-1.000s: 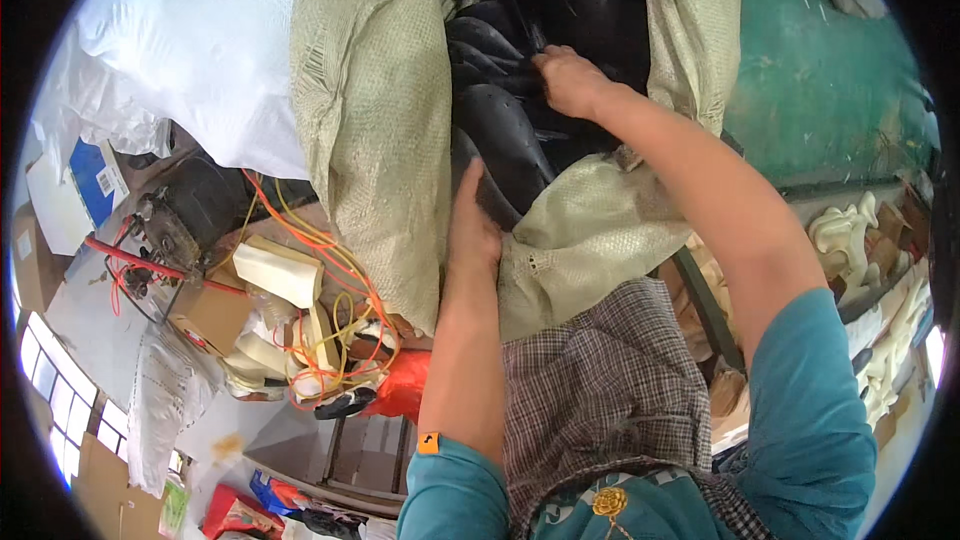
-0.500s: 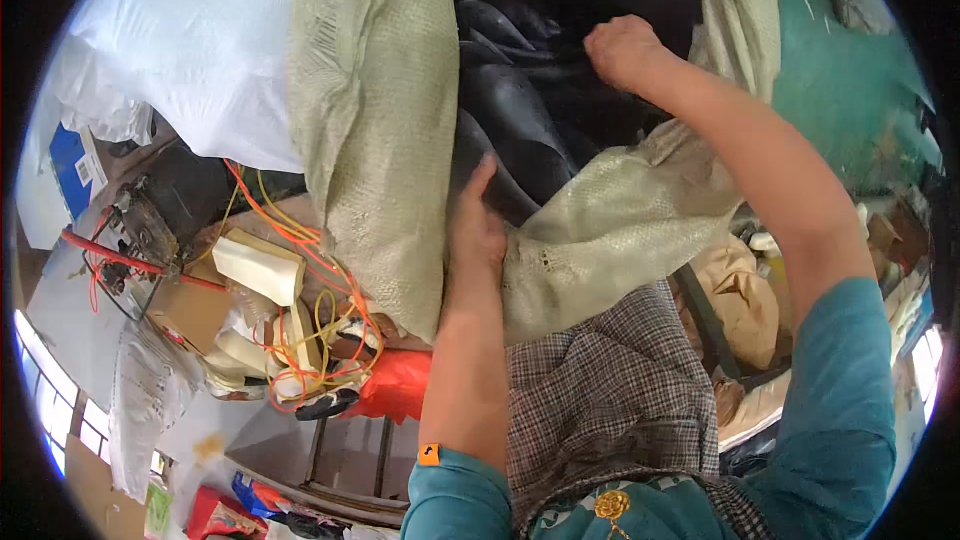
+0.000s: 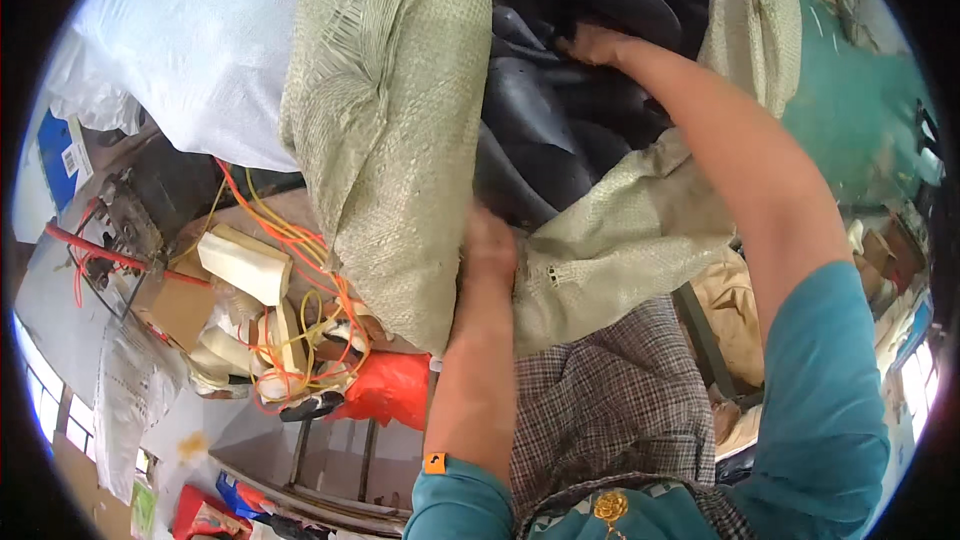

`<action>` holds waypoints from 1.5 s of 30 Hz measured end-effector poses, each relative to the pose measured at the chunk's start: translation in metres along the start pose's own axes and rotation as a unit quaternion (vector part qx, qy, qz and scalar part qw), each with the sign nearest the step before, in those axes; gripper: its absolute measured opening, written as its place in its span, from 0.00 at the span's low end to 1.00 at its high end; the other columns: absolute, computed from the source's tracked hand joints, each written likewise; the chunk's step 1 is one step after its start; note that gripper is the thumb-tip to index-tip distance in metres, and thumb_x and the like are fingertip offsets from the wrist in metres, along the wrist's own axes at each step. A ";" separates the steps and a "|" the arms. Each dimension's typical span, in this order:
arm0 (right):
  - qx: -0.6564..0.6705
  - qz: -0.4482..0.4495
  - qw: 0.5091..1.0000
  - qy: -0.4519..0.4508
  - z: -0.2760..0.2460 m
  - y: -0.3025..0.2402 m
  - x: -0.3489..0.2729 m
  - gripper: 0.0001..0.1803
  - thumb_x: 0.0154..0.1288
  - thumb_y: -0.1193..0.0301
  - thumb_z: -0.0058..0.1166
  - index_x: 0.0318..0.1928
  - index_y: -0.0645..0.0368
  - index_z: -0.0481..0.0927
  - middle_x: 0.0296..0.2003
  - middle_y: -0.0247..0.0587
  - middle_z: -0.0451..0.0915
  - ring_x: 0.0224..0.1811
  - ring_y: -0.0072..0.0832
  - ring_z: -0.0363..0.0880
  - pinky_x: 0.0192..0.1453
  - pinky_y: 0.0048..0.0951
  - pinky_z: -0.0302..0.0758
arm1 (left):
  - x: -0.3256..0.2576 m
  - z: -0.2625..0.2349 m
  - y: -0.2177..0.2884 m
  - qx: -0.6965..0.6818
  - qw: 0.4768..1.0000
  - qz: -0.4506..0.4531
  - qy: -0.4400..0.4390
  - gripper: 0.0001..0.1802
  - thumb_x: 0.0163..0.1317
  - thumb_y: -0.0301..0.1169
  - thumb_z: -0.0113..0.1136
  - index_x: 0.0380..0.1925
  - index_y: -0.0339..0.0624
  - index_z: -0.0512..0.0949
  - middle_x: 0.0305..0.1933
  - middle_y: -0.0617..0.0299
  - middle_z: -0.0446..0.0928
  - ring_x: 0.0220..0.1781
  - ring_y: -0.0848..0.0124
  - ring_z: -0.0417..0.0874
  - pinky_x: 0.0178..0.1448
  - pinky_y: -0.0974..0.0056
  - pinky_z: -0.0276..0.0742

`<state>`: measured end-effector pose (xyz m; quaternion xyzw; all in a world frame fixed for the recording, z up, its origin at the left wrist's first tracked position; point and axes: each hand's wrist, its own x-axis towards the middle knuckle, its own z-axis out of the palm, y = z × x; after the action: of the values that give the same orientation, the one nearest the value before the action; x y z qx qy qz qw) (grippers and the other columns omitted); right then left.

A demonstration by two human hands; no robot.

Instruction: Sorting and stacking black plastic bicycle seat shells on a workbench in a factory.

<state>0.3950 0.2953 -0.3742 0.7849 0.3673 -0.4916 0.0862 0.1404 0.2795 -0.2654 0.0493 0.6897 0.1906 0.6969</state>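
At the far left of the frame lies a metal frame with red wires (image 3: 95, 250), and to its right, at lower left, a heap of pale foam blocks (image 3: 243, 265) tangled in orange and yellow cords (image 3: 305, 250), with a red plastic bag (image 3: 385, 387) just beside it. Above these, at upper left, bulges a white woven sack (image 3: 190, 50). Next to it, filling the upper middle, stands a greenish woven sack (image 3: 390, 130) with its mouth pulled open, and black rubbery sheets (image 3: 545, 130) are packed inside. The left hand (image 3: 488, 245), at centre, presses against the sack's lower edge where the black material meets the cloth; its fingers are hidden behind the fold, so how far the grip is closed cannot be told. The right hand (image 3: 590, 43), at upper middle, reaches deep into the sack and rests on the black sheets, fingers curled into them, though whether they clasp a piece is unclear. At the far right a teal surface (image 3: 850, 110) shows behind the arm.
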 end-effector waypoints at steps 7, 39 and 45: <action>-0.039 -0.024 0.990 0.130 0.004 -0.006 0.001 0.44 0.52 0.46 0.53 0.64 0.59 0.58 0.63 0.54 0.59 0.66 0.44 0.55 0.69 0.36 0.52 | 0.008 0.008 -0.002 0.095 0.989 0.048 -0.102 0.49 0.50 0.56 0.60 0.65 0.39 0.53 0.70 0.57 0.50 0.70 0.64 0.50 0.71 0.63 0.41; 0.034 0.045 0.994 -0.096 0.041 0.061 -0.108 0.49 0.46 0.43 0.58 0.57 0.73 0.64 0.61 0.58 0.60 0.64 0.44 0.59 0.65 0.32 0.60 | 0.014 -0.036 -0.044 0.106 0.985 -0.128 -0.049 0.37 0.66 0.55 0.30 0.66 0.40 0.51 0.70 0.56 0.52 0.69 0.60 0.55 0.70 0.56 0.54; 0.018 0.037 0.988 -0.150 0.031 0.044 -0.076 0.52 0.43 0.45 0.61 0.61 0.71 0.59 0.63 0.56 0.58 0.65 0.42 0.58 0.66 0.32 0.59 | -0.006 0.006 0.000 0.157 0.983 -0.089 -0.008 0.28 0.68 0.44 0.35 0.63 0.38 0.58 0.66 0.55 0.60 0.67 0.62 0.60 0.69 0.58 0.55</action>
<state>0.3833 0.2113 -0.3364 0.7163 0.3125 -0.6069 0.1445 0.1469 0.2782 -0.2594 0.0984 0.7072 0.0165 0.6999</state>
